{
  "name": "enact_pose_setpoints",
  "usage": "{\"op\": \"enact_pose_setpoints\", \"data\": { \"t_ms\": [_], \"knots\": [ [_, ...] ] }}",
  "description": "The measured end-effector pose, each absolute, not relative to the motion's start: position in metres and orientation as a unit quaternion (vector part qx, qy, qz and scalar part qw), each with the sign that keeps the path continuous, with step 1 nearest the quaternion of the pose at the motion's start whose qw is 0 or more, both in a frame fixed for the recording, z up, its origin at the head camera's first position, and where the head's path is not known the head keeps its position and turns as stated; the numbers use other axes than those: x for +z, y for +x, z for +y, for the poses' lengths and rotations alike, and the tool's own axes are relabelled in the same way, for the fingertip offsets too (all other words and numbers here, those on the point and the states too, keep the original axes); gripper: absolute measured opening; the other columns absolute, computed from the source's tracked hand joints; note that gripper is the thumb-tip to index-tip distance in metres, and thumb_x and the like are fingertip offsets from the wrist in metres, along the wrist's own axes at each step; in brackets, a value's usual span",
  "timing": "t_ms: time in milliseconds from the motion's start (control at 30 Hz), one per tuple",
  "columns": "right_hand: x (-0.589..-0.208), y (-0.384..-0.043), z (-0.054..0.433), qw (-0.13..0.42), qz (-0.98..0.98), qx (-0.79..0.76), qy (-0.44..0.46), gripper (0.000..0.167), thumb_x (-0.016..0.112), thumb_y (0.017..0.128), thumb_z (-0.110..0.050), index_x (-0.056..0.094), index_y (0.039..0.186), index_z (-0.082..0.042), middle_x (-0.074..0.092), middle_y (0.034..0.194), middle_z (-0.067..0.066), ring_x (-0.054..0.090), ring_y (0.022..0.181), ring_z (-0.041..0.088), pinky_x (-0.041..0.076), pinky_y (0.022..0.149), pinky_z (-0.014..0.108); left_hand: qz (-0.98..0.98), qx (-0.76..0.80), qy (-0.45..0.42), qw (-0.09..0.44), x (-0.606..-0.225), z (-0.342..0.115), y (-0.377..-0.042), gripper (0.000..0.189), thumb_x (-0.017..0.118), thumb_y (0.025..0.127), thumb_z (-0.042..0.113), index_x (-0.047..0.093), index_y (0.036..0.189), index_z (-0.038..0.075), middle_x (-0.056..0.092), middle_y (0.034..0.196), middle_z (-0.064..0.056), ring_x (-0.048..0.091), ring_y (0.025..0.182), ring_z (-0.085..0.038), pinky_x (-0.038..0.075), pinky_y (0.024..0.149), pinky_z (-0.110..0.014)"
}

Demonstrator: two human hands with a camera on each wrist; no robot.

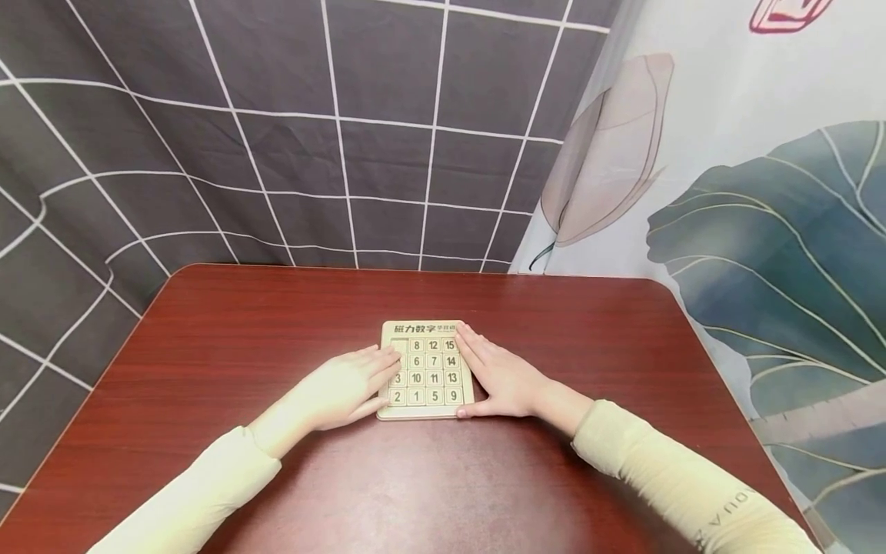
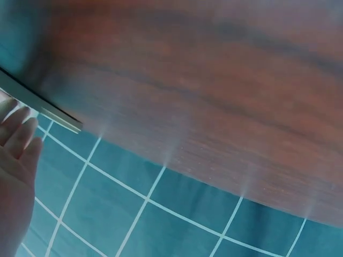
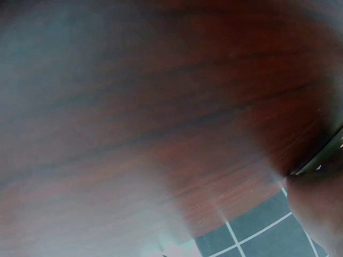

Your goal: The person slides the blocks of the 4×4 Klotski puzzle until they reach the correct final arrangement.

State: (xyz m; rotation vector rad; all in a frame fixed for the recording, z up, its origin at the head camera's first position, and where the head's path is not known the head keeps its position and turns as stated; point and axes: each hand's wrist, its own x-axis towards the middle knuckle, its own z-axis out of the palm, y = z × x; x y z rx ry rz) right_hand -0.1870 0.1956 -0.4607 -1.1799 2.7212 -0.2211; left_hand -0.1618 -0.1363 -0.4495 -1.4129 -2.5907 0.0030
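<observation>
A pale sliding number puzzle (image 1: 424, 412) lies flat on the table in the head view, its numbered tiles set in rows under a printed heading. The slot at its top left shows no tile. My left hand (image 1: 349, 385) rests on the puzzle's left edge, fingertips over the left column and partly hiding tiles there. On the other side, my right hand (image 1: 508, 378) lies along the right edge, fingers stretched to the upper corner and thumb at the lower one. The left wrist view shows the left hand (image 2: 16, 160) beside the puzzle's edge (image 2: 59, 116).
The red-brown wooden table (image 1: 277, 308) has rounded far corners. Behind it hangs a dark grey cloth with a white grid (image 1: 388, 161). A white curtain with large leaf prints (image 1: 761, 231) hangs on the right, close to the table's edge.
</observation>
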Motion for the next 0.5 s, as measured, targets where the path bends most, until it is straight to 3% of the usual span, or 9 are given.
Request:
{"op": "enact_pose_setpoints", "data": {
  "t_ms": [500],
  "knots": [
    [-0.462,-0.187,0.196,0.076,0.909,-0.077,-0.403,0.12,0.069,0.091,-0.069,0.014,0.167,0.006,0.005,0.179,0.022,0.013,0.167,0.036,0.029,0.133,0.052,-0.887,0.004,-0.456,0.076,-0.448,-0.133,-0.177,0.057,0.065,0.103,0.038,0.064,0.143,-0.003,0.063,0.15,-0.019,0.06,0.143,-0.031,0.046,0.124,-0.044]
  ]
}}
